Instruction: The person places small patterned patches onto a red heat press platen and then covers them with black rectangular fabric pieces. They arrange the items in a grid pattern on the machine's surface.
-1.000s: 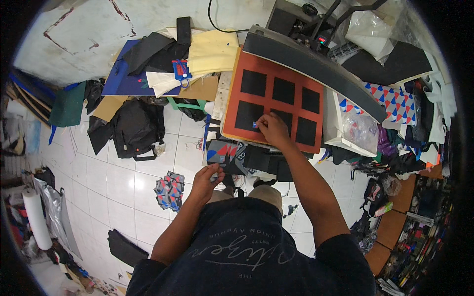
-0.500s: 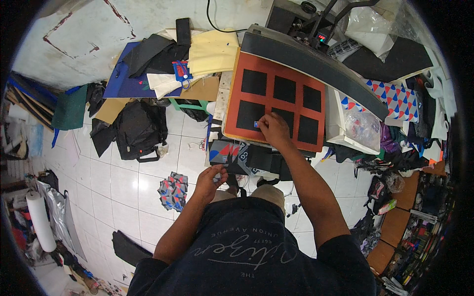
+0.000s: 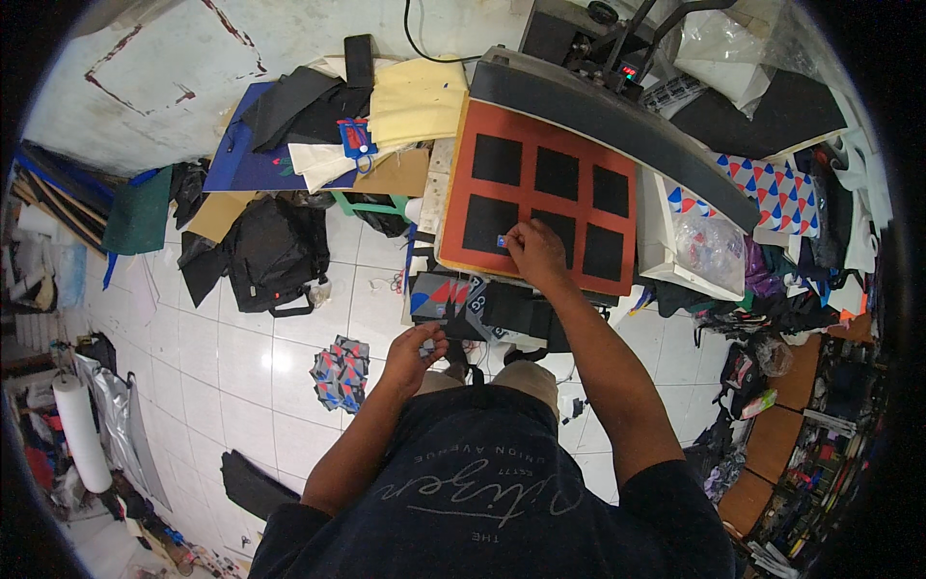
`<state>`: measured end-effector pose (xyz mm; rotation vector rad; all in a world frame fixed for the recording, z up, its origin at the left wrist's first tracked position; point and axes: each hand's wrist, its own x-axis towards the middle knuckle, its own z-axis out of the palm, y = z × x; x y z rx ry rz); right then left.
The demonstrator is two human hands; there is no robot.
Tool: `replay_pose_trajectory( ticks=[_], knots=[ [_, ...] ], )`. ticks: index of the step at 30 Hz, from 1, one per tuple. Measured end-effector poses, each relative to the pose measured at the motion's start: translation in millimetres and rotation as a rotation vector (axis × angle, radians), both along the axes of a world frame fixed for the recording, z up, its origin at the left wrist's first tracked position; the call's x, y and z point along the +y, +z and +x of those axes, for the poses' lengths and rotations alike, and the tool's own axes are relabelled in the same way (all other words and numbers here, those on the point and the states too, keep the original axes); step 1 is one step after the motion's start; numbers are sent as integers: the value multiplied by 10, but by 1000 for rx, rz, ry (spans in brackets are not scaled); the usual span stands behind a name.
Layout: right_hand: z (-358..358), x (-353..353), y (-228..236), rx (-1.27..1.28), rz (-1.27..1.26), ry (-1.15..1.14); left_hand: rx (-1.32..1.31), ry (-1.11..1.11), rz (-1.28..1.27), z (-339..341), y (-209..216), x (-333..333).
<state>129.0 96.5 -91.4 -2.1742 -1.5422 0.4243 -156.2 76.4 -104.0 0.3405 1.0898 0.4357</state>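
We have a small blue label (image 3: 502, 241) pinched under our right hand (image 3: 536, 251), touching the near-left black fabric square (image 3: 490, 223) on the orange press bed (image 3: 453, 207). If our fingers drag on release, we judge the label could sit crooked or slide off the square; the raised upper plate (image 3: 598, 111) hangs just beyond, so our knuckles are at risk should we reach farther. Our left hand (image 3: 415, 355) is curled narrow around more small pieces (image 3: 425, 345) near our lap, and these could slip to the tiled floor (image 3: 241, 357). To the left lie a black bag (image 3: 275, 253) and patterned scraps (image 3: 340, 372); heaped cloth (image 3: 772, 193) crowds the right.
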Motion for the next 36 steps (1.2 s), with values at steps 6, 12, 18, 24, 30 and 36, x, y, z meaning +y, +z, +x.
replay_pose_trajectory(
  ticks=[6, 12, 18, 24, 30, 36],
  knots=[
    [20, -11, -63, -8, 30, -6, 15, -4, -1, 8, 11, -2],
    [6, 18, 7, 14, -31, -11, 38, -4, 13, 13, 42, 5],
    [4, 14, 2, 20, -11, -19, 33, 1, 11, 14, -22, 2],
    [41, 10, -51, -19, 5, -12, 47, -5, 21, 6, -19, 1],
    [62, 35, -21, -26, -19, 14, 59, -23, 44, -3, -18, -4],
    [50, 57, -3, 1, -67, 3, 80, -84, 166, -34, -83, -26]
  ],
)
